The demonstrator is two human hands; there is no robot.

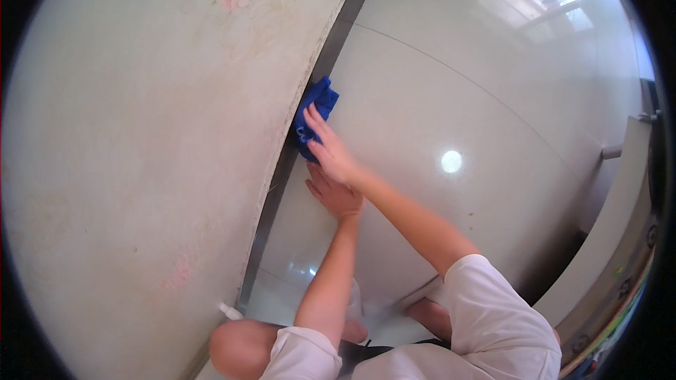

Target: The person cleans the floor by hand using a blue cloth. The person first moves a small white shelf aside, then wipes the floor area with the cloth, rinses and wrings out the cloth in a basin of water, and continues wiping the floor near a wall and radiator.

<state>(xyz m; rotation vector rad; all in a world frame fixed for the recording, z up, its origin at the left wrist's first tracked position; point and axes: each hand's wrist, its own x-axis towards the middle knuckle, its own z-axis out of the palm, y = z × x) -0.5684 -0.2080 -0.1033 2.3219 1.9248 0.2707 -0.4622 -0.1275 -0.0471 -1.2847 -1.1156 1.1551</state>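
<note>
Right hand [331,151] presses the blue cloth [315,114] flat-palmed — grip open — against the dark skirting [271,200]; left hand [334,195] open at six o'clock. Skirting toward twelve looks unwiped — mid-job.

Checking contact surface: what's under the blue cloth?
The blue cloth lies over the dark baseboard strip where wall meets glossy tiled floor. The right hand presses on it. The strip beneath the cloth is hidden.
</note>
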